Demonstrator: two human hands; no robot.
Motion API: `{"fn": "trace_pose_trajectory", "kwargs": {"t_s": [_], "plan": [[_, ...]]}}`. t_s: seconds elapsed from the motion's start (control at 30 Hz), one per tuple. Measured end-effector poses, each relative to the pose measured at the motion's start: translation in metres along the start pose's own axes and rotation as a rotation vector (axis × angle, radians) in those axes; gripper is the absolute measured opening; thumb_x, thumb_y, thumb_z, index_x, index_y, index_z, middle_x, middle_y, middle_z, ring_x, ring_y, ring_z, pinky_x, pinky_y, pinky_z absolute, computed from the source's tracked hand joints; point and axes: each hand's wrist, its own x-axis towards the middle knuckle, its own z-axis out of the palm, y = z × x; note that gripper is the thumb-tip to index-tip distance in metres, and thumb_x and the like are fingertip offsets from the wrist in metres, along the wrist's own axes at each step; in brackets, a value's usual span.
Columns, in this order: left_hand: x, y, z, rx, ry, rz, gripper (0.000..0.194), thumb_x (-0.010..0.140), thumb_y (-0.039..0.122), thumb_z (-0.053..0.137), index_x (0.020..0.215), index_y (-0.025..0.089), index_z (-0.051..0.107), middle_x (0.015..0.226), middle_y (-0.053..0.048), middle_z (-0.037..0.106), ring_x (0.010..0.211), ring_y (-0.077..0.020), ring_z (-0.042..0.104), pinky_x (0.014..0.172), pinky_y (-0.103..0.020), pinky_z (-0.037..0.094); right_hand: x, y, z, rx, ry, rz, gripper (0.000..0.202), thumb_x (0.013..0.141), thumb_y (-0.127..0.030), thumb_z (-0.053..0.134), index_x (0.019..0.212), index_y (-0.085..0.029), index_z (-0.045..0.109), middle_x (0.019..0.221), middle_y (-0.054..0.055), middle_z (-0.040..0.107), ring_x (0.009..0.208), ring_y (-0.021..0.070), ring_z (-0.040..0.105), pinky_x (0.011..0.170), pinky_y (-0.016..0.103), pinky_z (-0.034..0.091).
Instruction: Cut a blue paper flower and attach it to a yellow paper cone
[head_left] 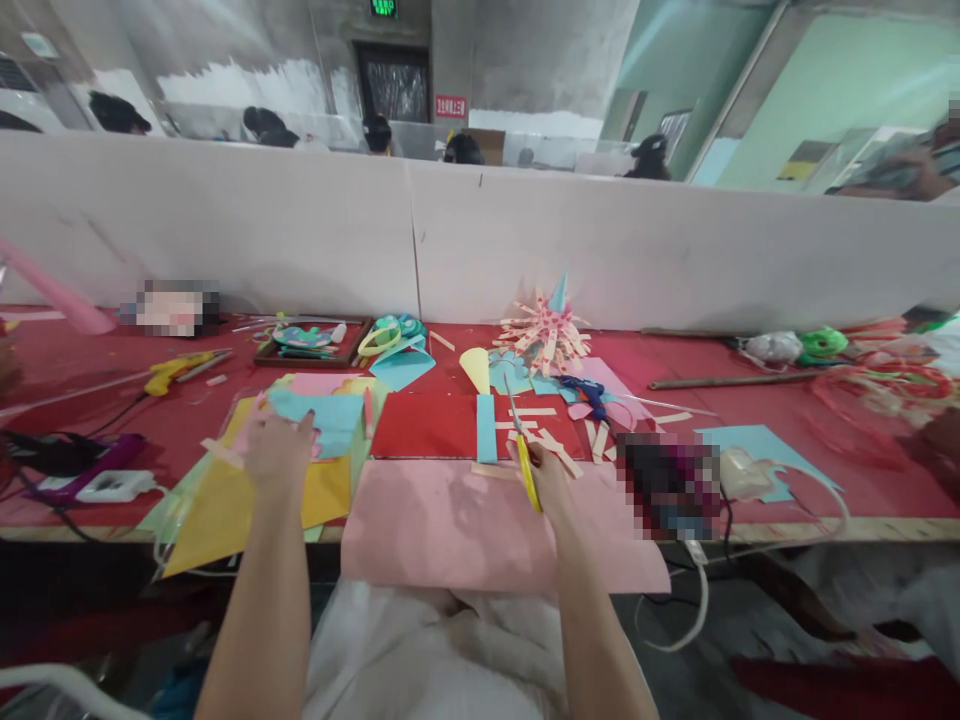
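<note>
My right hand (551, 485) is closed on a pair of scissors (528, 470) with yellow handles, blades pointing away over the table. My left hand (279, 447) is over a pile of coloured paper at the left, its fingers closed at the edge of a light blue sheet of paper (337, 420). Yellow paper (217, 500) lies beneath that hand. Between my hands are a blue paper strip (486, 430) and a pale yellow paper cone (475, 368). Pink paper (442, 530) hangs over the table's front edge. Cream paper strips (551, 440) are scattered near the scissors.
A spiky pink paper piece with a blue cone (553, 330) stands at the back. A blue glue gun (589, 393) lies right, a yellow glue gun (176, 372) left. A tray (274, 358) of paper pieces sits before the white partition (300, 230). Cables and power strips flank both sides.
</note>
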Motion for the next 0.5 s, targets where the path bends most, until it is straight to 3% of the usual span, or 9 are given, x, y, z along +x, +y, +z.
{"fn": "trace_pose_trajectory", "kwargs": {"t_s": [0.03,0.1,0.17,0.27,0.37,0.5], "plan": [[-0.013,0.011,0.004,0.023,0.124,0.005,0.025,0.077,0.037,0.052,0.083,0.013,0.058,0.096,-0.018,0.061,0.099,-0.0358,0.055,0.083,-0.049,0.042,0.003,0.001,0.0,-0.048,0.019,-0.005,0.025,0.069,-0.042,0.054,0.064,-0.018,0.055,0.056,0.0,0.053,0.054,0.0153,0.049,0.051,0.027,0.037],[-0.044,0.041,0.02,-0.042,0.103,0.242,0.028,0.082,0.034,0.047,0.098,0.013,0.058,0.106,-0.016,0.06,0.105,-0.0295,0.055,0.091,-0.043,0.042,0.008,0.004,0.001,-0.138,0.058,-0.008,0.025,0.067,-0.043,0.055,0.068,-0.018,0.057,0.059,0.001,0.055,0.056,0.0162,0.05,0.053,0.026,0.036],[-0.074,0.072,0.045,-0.15,-0.128,0.503,0.027,0.084,0.03,0.045,0.103,0.015,0.058,0.11,-0.013,0.061,0.107,-0.024,0.055,0.094,-0.038,0.042,0.01,0.008,0.004,-0.179,0.11,-0.013,0.028,0.068,-0.045,0.055,0.072,-0.017,0.059,0.062,0.002,0.057,0.058,0.0167,0.051,0.055,0.027,0.037],[-0.111,0.104,0.088,-0.187,-0.482,0.718,0.033,0.083,0.024,0.049,0.114,0.019,0.055,0.121,-0.01,0.058,0.112,-0.0206,0.054,0.096,-0.035,0.042,0.006,0.015,0.008,-0.11,0.255,-0.041,0.033,0.072,-0.044,0.053,0.086,-0.016,0.061,0.077,0.005,0.062,0.069,0.0181,0.056,0.062,0.027,0.041],[-0.132,0.114,0.118,-0.124,-0.6,0.698,0.044,0.079,0.028,0.057,0.121,0.017,0.052,0.13,-0.013,0.052,0.12,-0.0247,0.048,0.099,-0.038,0.038,0.0,0.018,0.009,-0.049,0.358,0.0,0.034,0.074,-0.042,0.053,0.095,-0.016,0.06,0.086,0.007,0.064,0.075,0.0185,0.058,0.066,0.026,0.042],[-0.144,0.11,0.128,-0.033,-0.584,0.676,0.055,0.078,0.034,0.058,0.128,0.016,0.046,0.139,-0.013,0.045,0.126,-0.0291,0.041,0.103,-0.045,0.032,-0.001,0.018,0.007,-0.055,0.34,0.039,0.032,0.074,-0.04,0.052,0.093,-0.016,0.061,0.081,0.007,0.063,0.07,0.018,0.057,0.062,0.027,0.042]]}}
